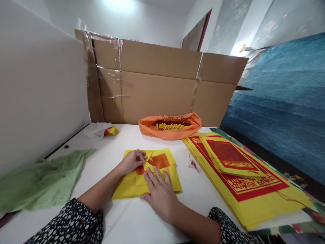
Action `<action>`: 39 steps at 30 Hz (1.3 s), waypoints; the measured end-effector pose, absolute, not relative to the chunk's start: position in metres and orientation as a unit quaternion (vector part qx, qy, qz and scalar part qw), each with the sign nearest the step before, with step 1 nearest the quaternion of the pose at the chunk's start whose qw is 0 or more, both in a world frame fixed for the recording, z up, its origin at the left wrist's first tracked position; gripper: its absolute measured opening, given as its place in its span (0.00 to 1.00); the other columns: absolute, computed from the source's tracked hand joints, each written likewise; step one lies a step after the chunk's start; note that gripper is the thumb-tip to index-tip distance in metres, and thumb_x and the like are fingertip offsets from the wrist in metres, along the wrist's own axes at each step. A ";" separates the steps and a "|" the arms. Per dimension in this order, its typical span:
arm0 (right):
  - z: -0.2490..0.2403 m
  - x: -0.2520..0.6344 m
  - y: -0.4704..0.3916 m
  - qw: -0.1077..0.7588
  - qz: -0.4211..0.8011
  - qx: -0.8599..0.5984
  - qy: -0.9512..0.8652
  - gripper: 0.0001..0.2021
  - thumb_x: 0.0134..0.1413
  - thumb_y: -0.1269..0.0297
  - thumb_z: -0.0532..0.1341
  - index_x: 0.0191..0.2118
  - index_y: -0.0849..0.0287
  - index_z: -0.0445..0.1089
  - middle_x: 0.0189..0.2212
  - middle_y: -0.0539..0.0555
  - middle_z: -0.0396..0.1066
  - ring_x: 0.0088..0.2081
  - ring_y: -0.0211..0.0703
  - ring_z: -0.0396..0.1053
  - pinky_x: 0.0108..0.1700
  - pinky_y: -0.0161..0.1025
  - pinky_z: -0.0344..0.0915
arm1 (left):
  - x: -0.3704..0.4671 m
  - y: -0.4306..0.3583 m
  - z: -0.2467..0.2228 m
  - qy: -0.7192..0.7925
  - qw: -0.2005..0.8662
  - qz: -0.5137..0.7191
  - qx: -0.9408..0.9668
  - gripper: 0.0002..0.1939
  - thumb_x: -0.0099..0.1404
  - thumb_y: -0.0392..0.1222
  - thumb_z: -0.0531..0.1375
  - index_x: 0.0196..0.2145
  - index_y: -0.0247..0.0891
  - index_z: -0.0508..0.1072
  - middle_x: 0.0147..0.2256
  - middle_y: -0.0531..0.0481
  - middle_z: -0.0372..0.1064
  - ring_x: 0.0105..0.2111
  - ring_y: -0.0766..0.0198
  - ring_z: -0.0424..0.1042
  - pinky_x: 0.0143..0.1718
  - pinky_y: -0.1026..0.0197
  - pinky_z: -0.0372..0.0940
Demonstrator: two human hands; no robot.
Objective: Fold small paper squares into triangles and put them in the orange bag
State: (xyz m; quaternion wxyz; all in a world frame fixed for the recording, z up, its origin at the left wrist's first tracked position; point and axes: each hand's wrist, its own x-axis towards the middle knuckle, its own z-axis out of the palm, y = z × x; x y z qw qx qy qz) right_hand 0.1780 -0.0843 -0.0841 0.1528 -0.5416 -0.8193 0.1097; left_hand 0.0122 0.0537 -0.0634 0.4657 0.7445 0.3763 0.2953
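Note:
A yellow paper sheet (122,190) lies on the white table in front of me. At its middle are folded yellow flaps and a shiny orange-red patch (160,161). My left hand (132,162) has its fingers curled and pinched on a folded edge of the paper at the upper left of the patch. Lying flat with fingers spread, my right hand (161,194) presses on the lower right part of the sheet. The tips of both hands are close together. Exactly how the paper is folded under the fingers is hard to see.
An orange bag (165,135) packed with folded yellow pieces stands behind. Yellow sheets with red print (220,183) are stacked at right, near red threads (194,165). At left are a green cloth (58,179) and a plastic bag (98,131). Cardboard (157,91) closes off the back.

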 end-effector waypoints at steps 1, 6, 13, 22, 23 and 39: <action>-0.083 0.178 -0.085 0.150 0.109 -0.543 -0.819 0.31 0.64 0.46 0.49 0.67 0.54 0.49 0.67 0.53 0.42 0.68 0.59 0.37 0.65 0.67 0.39 | 0.012 0.054 -0.064 0.375 0.470 0.296 0.743 0.21 0.50 0.56 0.68 0.22 0.34 0.70 0.49 0.40 0.67 0.44 0.51 0.75 0.49 0.49 0.68; -0.083 0.179 -0.084 0.158 0.114 -0.543 -0.817 0.30 0.64 0.46 0.49 0.67 0.53 0.51 0.67 0.53 0.44 0.68 0.59 0.39 0.64 0.66 0.39 | 0.011 0.058 -0.070 0.372 0.480 0.294 0.738 0.20 0.49 0.54 0.68 0.22 0.33 0.71 0.50 0.38 0.66 0.44 0.52 0.74 0.48 0.50 0.68; -0.078 0.187 -0.078 0.156 0.149 -0.526 -0.823 0.32 0.62 0.42 0.50 0.66 0.52 0.53 0.66 0.53 0.49 0.68 0.59 0.41 0.63 0.66 0.40 | 0.015 0.057 -0.074 0.413 0.324 0.314 0.791 0.10 0.49 0.35 0.66 0.33 0.37 0.73 0.38 0.48 0.69 0.39 0.56 0.71 0.43 0.55 0.67; -0.069 0.195 -0.079 0.146 0.231 -0.510 -0.815 0.35 0.59 0.41 0.52 0.67 0.50 0.48 0.68 0.54 0.43 0.68 0.60 0.35 0.63 0.70 0.29 | 0.021 0.073 -0.057 0.412 0.283 0.237 0.833 0.26 0.42 0.30 0.66 0.42 0.39 0.75 0.36 0.49 0.68 0.40 0.53 0.70 0.44 0.57 0.64; -0.066 0.197 -0.079 0.149 0.249 -0.505 -0.813 0.35 0.59 0.41 0.53 0.68 0.50 0.48 0.68 0.54 0.42 0.69 0.59 0.35 0.63 0.69 0.28 | 0.021 0.073 -0.057 0.414 0.291 0.240 0.829 0.27 0.41 0.30 0.66 0.43 0.39 0.75 0.37 0.50 0.68 0.40 0.54 0.70 0.43 0.57 0.64; -0.063 0.196 -0.013 0.450 0.242 -0.474 -0.717 0.19 0.47 0.67 0.64 0.48 0.54 0.67 0.50 0.56 0.66 0.53 0.51 0.64 0.49 0.45 0.66 | 0.022 0.041 -0.048 0.414 0.577 0.470 0.524 0.24 0.47 0.41 0.71 0.43 0.35 0.72 0.22 0.57 0.66 0.22 0.67 0.69 0.28 0.65 0.65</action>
